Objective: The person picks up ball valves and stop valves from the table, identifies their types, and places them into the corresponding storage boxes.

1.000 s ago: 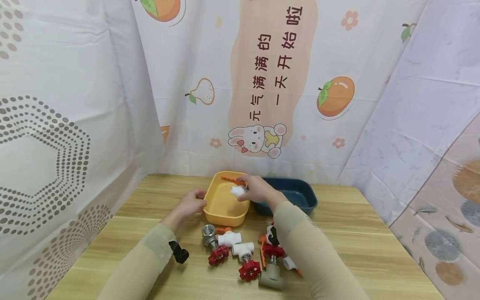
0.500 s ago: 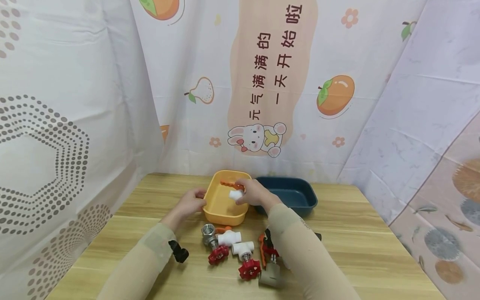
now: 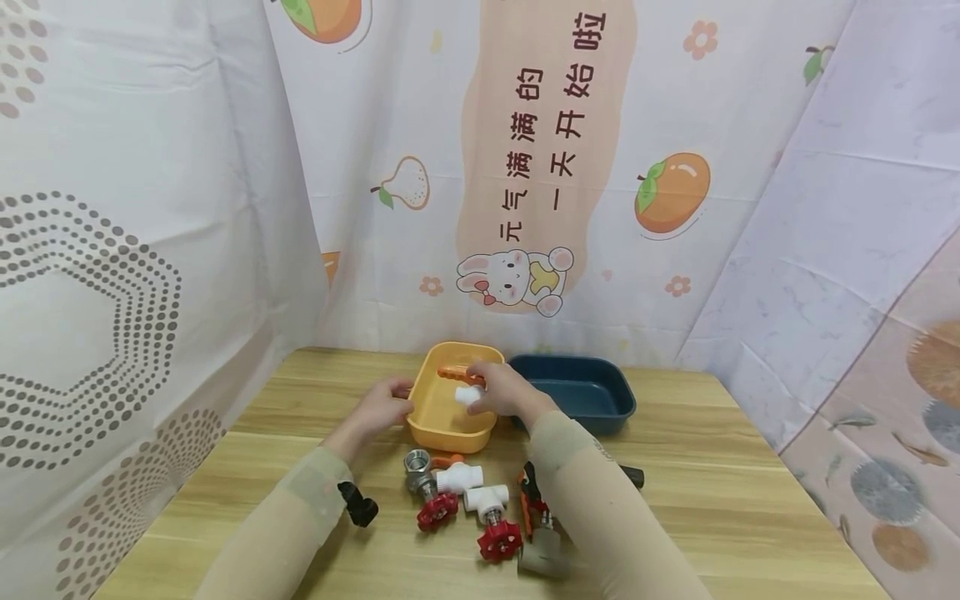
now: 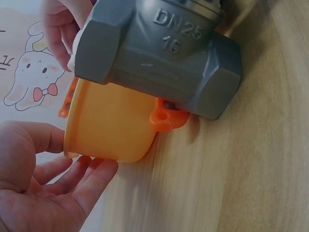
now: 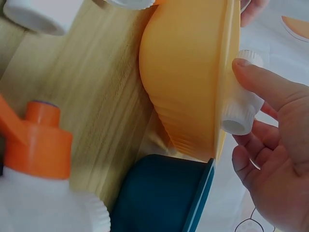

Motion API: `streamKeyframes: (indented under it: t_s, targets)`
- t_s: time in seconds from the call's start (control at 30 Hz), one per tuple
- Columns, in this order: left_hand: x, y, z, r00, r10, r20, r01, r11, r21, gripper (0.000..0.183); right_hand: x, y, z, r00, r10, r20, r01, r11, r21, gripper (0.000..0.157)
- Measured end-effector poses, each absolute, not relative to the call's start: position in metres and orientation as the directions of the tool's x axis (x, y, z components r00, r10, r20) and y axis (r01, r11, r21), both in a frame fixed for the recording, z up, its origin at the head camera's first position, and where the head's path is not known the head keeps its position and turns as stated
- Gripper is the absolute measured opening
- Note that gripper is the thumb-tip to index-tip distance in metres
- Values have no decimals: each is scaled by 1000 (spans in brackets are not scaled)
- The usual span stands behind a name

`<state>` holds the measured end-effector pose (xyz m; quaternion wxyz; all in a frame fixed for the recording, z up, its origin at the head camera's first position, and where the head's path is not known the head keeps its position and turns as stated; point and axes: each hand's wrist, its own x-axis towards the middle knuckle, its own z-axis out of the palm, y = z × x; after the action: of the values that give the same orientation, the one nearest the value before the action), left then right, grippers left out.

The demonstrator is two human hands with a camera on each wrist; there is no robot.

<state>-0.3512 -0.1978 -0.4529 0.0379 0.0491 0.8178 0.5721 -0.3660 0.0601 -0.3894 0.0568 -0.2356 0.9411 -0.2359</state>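
My left hand grips the left rim of a yellow plastic basin; in the left wrist view its thumb and fingers close on the basin's edge. Over the basin's opening, my right hand holds a white plastic ball valve with an orange lever handle. The right wrist view has the valve's white body pinched by the thumb, level with the basin's rim. Part of the valve is hidden behind the right fingers.
A dark blue basin stands right of the yellow one. In front lie a metal valve, a white orange-handled valve, a white valve with red handwheel and a grey-green valve. The right forearm covers other parts.
My right hand has shifted slightly left and down over the yellow basin with the ball valve. The left hand stays at the basin's rim.
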Motion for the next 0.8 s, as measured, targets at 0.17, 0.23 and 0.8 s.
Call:
streamKeyframes:
  t_s: [0.17, 0.23, 0.8]
  targets:
    - [-351, -196, -454, -992, 124, 0, 42, 333, 942, 56, -366, 62, -391, -896, -444, -14, -382, 786, -485, 62]
    - [-350, -196, -454, -991, 131, 4, 46, 323, 945, 55, -366, 63, -391, -902, -431, -22, -362, 784, -503, 63]
    - [-349, -196, -453, -992, 125, -25, 14, 305, 952, 58, -368, 84, -376, -875, -484, 15, -413, 731, -543, 65]
